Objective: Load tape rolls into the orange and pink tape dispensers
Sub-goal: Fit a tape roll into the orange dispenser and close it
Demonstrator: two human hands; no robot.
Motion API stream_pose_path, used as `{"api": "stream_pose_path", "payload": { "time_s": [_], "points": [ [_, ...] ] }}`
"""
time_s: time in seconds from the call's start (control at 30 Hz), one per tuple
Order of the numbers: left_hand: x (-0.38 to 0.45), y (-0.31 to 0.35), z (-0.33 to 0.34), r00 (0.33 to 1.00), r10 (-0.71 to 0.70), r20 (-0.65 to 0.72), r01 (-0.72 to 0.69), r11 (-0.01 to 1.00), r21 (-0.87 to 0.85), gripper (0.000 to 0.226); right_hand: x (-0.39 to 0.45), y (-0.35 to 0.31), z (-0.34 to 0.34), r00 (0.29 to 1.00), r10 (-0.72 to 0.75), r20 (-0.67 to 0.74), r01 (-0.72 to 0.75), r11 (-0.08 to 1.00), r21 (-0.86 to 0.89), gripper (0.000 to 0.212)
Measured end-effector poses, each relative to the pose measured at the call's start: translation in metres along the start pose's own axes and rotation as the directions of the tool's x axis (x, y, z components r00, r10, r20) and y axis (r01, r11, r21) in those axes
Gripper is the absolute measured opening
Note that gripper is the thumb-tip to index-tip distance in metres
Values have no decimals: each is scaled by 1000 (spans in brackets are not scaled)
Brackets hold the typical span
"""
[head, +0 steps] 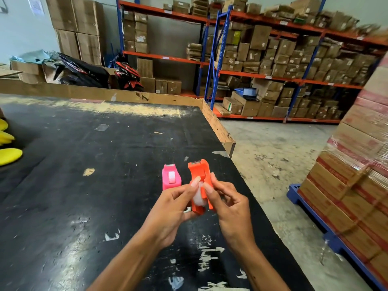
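An orange tape dispenser (200, 171) is held above the black table, its cutter end pointing away from me. A whitish tape roll (198, 197) sits in its open body. My left hand (168, 208) grips the dispenser from below and the left, with the thumb on the roll. My right hand (228, 204) pinches the dispenser's right wall with thumb and forefinger by the roll. A pink tape dispenser (171, 178) with a white roll showing in it lies on the table just left of the orange one, partly hidden behind my left fingers.
The black worn table (94, 175) has a cardboard rim along its far and right edges. Yellow objects (8, 155) lie at its left edge. A wrapped pallet of boxes (352, 185) stands on the right, and shelving with cartons (273, 66) fills the back.
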State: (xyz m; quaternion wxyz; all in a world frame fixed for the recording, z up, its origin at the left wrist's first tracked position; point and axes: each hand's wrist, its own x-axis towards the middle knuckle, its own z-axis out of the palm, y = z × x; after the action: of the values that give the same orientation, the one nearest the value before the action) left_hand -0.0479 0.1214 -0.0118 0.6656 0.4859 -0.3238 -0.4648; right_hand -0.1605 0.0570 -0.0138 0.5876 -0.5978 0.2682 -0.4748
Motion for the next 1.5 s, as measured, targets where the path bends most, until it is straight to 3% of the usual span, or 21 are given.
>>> {"api": "stream_pose_path", "payload": {
  "time_s": [0.27, 0.47, 0.73, 0.87, 1.03, 1.27, 1.5],
  "points": [
    [1, 7, -4, 999, -36, 5, 36, 999, -13, 51, -2, -1, 4, 997, -47, -58, 47, 999, -13, 37],
    [11, 20, -9, 1000, -6, -6, 6, 1000, -5, 35, -5, -5, 7, 998, -48, -35, 48, 999, 18, 37],
    [17, 24, -8, 1000, -1, -18, 0, 998, -56, 31, -4, -10, 4, 996, -88, -19, 89, 996, 22, 30],
    [19, 26, -11, 1000, -13, 2, 13, 998, -60, 37, -3, -11, 0, 996, -88, 30, 88, 996, 4, 30],
    [21, 30, -16, 997, -62, 39, 63, 997, -35, 21, 0, -12, -6, 991, -77, 109, 81, 996, -33, 31],
    [25, 33, -17, 991, -135, 25, 135, 990, -27, 39, 2, -11, -2, 988, -93, 121, 100, 994, -50, 23],
    [24, 29, -17, 988, -152, 39, 154, 987, -53, 41, 4, -15, -8, 982, -99, 158, 112, 991, -78, 23]
  ]
}}
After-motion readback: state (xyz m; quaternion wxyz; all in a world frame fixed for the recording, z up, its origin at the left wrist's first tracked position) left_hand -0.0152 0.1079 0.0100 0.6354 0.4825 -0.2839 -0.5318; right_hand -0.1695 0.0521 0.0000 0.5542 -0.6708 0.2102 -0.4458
